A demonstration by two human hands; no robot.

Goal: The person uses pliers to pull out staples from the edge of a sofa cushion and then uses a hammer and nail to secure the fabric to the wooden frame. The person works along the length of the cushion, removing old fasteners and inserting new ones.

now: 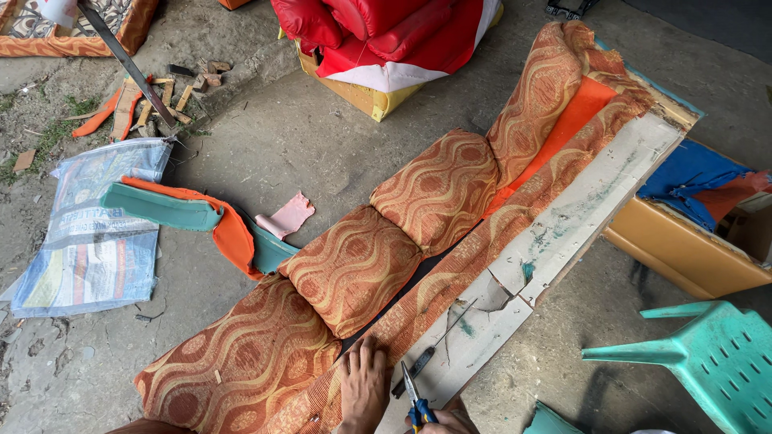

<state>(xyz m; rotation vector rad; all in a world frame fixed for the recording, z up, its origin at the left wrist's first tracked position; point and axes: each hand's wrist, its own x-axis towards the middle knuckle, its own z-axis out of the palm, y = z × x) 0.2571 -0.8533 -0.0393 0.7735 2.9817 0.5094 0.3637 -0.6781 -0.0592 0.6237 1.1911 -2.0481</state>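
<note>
Left hand (363, 384) lay flat and palm down, fingers spread and pointing away from the person, pressing the patterned orange fabric (450, 273) against the edge of a long wooden frame (579, 213); it held nothing, simply bearing down open on the cloth. Just to its right, the right hand (445, 422) showed only partly at the bottom edge of the view, closed around the blue handles of a pair of pliers (415, 398), whose metal nose pointed up and away from the wrist toward the fabric's edge. Between the two hands, touching the frame, a dark-handled tool (414, 366) lay on the pale board, its thin shaft angled up and to the right. Beyond the left hand's fingertips, three padded cushions (354, 269) in the same wavy orange pattern ran away diagonally up to the right, still joined to the frame. Far to the left of the hands, a teal and orange trim piece (193, 217) rested on the concrete floor (322, 137), beside a printed plastic sack (96, 233) and a pink scrap (288, 215). To the right of the right hand stood a teal plastic chair (708, 358), and farther up a yellow box frame (683, 249) with blue cloth. Red upholstery (378, 32) sat well beyond.
</note>
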